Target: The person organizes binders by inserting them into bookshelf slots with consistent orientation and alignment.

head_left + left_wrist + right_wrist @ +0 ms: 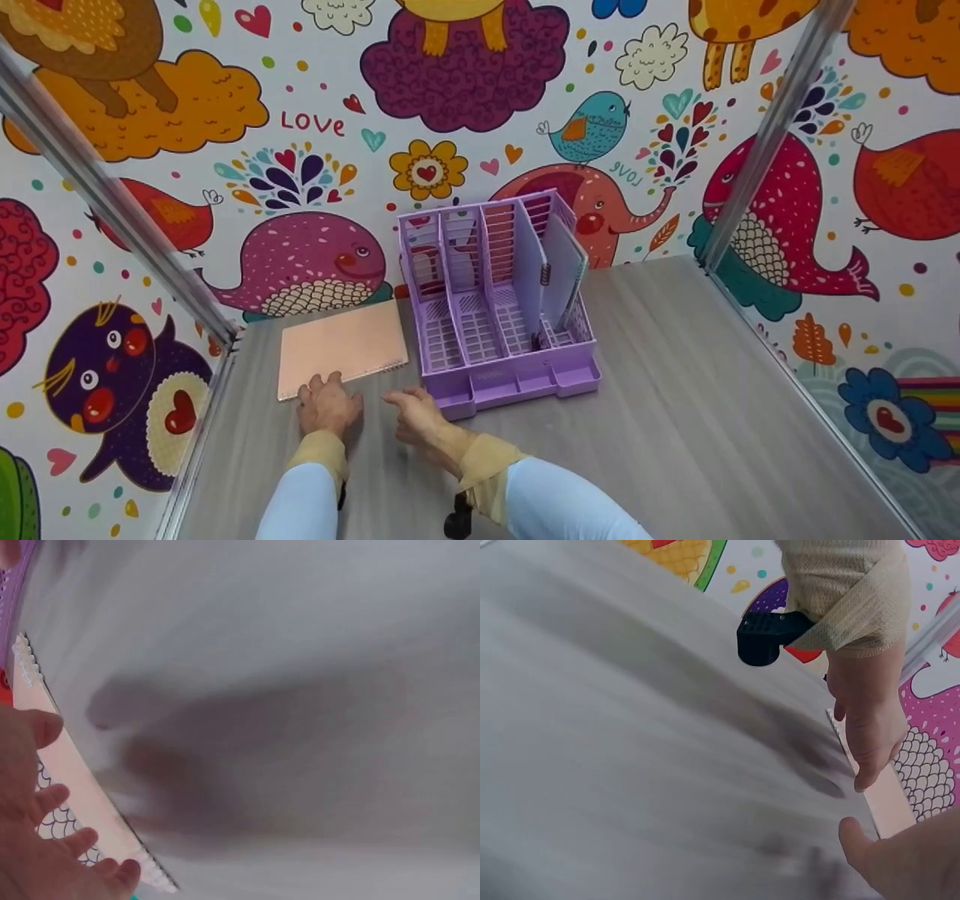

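Observation:
A peach spiral-bound notebook [341, 337] lies flat on the table, its coil along the near edge. My left hand [330, 407] is at that edge, fingertips overlapping the notebook's lower left part; the left wrist view shows its fingers [81, 841] apart, gripping nothing. To its right, my right hand [420, 420] hovers with loosely bent fingers and holds nothing. It is beside the front left corner of a purple desk organizer [532, 373]. In the right wrist view, the right thumb [855, 840] points toward the left hand [874, 731].
Several upright slots divide the organizer, with small trays [577, 377] in front. Pale notebooks [562, 274] stand on its right side. Grey table [690, 397] extends to the right. A wall with cartoon animals [315, 255] and metal frame posts [765, 142] encloses the table.

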The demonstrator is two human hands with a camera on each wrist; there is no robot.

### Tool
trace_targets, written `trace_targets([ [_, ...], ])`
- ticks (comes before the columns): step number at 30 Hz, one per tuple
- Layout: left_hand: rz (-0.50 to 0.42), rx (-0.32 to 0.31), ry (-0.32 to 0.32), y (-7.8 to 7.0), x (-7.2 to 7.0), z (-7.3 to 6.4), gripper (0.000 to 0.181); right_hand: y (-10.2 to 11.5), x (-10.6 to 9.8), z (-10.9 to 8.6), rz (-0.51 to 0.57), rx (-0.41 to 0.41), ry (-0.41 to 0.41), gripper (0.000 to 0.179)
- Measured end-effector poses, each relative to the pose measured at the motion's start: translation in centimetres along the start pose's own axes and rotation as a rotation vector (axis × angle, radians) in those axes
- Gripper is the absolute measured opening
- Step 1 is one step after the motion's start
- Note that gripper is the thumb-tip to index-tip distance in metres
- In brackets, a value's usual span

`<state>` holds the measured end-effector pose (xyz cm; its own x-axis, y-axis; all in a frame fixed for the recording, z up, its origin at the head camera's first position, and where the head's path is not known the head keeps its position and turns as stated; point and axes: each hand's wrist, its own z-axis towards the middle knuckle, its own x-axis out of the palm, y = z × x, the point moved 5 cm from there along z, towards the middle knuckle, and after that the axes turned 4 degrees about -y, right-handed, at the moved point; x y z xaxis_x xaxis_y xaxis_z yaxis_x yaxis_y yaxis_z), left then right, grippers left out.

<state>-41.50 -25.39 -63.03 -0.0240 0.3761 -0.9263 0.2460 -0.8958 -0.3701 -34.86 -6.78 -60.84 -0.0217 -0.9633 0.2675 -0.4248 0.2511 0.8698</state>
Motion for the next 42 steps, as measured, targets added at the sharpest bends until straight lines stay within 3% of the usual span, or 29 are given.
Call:
trace_targets([
  [3, 0.012, 0.027, 0.013, 0.1, 0.0, 0.3, 0.073, -0.3, 0.4, 0.3, 0.050, 0.023, 0.026, 0.034],
  [4, 0.014, 0.036, 0.020, 0.1, 0.0, 0.3, 0.074, -0.4, 0.5, 0.4, 0.066, 0.032, 0.029, 0.034],
  [6, 0.027, 0.060, 0.039, 0.0, 0.1, 0.3, 0.078, -0.7, 0.8, 0.5, 0.086, 0.052, 0.030, 0.045],
  [10, 0.054, 0.112, 0.103, -0.3, 0.4, 0.1, 0.085, -1.2, 1.2, 0.9, 0.144, 0.092, 0.024, 0.102],
  [14, 0.066, 0.151, 0.153, -0.8, 0.9, -0.3, 0.082, -1.5, 1.3, 1.5, 0.171, 0.090, -0.018, 0.107],
  [19, 0.094, 0.190, 0.135, -0.8, 1.1, -0.7, 0.077, -1.7, 1.4, 1.7, 0.151, 0.088, -0.033, 0.104],
  [26, 0.073, 0.167, 0.109, -0.4, 1.0, -0.1, 0.080, -1.5, 1.1, 2.1, 0.141, 0.064, -0.047, 0.102],
  [34, 0.068, 0.123, 0.188, -0.1, 0.7, -0.3, 0.086, -1.5, 1.2, 2.2, 0.126, 0.067, -0.054, 0.101],
  [42, 0.065, 0.113, 0.217, -0.6, 0.3, -1.2, 0.084, -1.3, 0.8, 2.2, 0.127, 0.073, -0.031, 0.102],
])
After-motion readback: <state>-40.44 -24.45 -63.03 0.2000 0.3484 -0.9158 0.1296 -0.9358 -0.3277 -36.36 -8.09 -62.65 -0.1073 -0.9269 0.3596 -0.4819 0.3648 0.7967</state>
